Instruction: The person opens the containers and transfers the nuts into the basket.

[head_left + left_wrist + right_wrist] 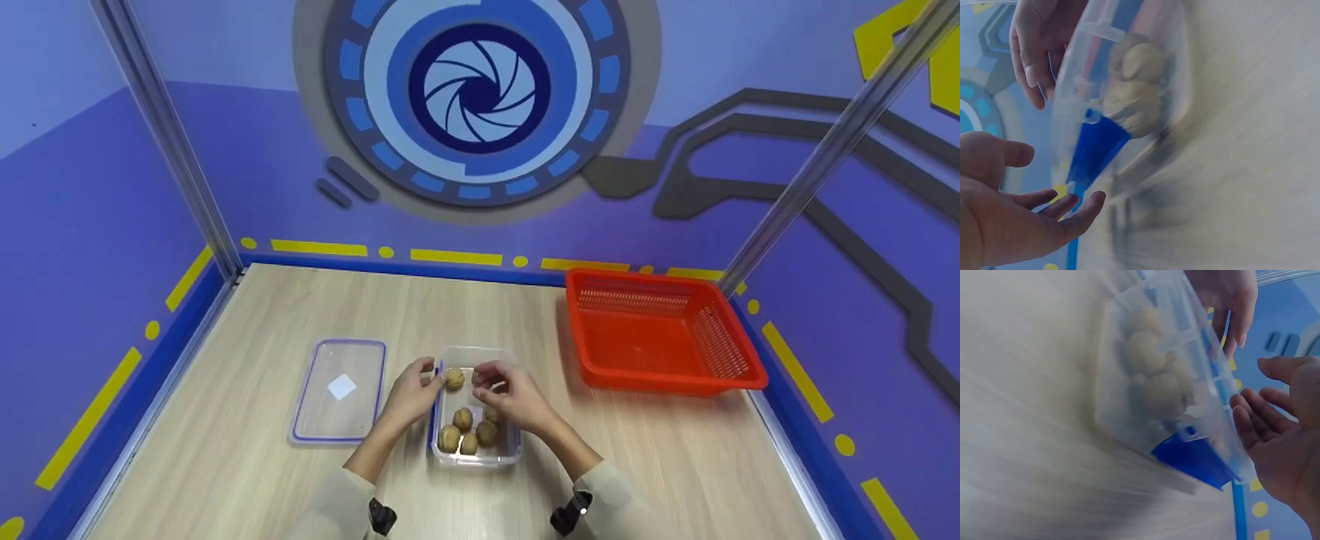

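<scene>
Walnuts (486,433) lie in a clear plastic box (480,460), several bunched toward its near end and a single walnut (454,379) farther back. My left hand (409,394) is at the box's left side, its fingers apart and loosely bent in the left wrist view, near a hanging blue clip (1098,149). Over the right side of the box is my right hand (516,394), partly covering a walnut. Its fingers curve loosely around nothing in the right wrist view, beside the box wall and another blue clip (1193,458).
A clear lid with a blue-purple seal (337,420) lies flat left of the box, a white square label (342,387) on it. At the back right stands a red perforated basket (645,381). Printed walls (465,240) enclose the wooden table (255,360) at the back and sides.
</scene>
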Demonstrator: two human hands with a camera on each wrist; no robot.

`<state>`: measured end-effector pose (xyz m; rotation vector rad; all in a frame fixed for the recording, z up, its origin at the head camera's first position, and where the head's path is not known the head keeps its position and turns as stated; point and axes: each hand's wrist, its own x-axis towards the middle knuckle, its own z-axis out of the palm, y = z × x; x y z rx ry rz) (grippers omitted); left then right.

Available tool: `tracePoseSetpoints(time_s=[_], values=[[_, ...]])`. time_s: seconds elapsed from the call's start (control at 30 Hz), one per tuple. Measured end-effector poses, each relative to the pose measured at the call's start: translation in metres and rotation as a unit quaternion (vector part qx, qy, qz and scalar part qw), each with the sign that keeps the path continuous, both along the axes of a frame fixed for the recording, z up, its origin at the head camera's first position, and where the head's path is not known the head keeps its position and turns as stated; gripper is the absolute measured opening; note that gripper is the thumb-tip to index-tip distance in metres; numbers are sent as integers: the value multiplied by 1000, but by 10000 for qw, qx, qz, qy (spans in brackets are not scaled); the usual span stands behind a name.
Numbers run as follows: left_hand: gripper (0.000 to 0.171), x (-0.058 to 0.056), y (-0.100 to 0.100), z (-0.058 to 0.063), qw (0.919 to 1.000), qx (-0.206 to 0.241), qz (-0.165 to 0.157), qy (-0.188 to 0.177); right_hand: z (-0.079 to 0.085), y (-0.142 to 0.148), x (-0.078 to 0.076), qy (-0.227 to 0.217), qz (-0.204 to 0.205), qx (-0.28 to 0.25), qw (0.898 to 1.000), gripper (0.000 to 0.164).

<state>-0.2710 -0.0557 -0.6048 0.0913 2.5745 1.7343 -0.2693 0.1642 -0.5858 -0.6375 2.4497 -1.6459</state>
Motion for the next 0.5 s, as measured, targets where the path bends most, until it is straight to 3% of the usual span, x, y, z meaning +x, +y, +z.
tracePoseSetpoints(time_s=[0.1,0.33,0.5], values=[[47,1,2,-6,10000,61,-22,-60,-16,1,-3,168,115,171,9996,32],[45,0,1,-15,9998,16,-49,-208,-19,-4,2,559,440,845,9939,32],[46,0,0,-18,9981,458,-118,-383,-23,-5,3,828,339,1173,9891,33]])
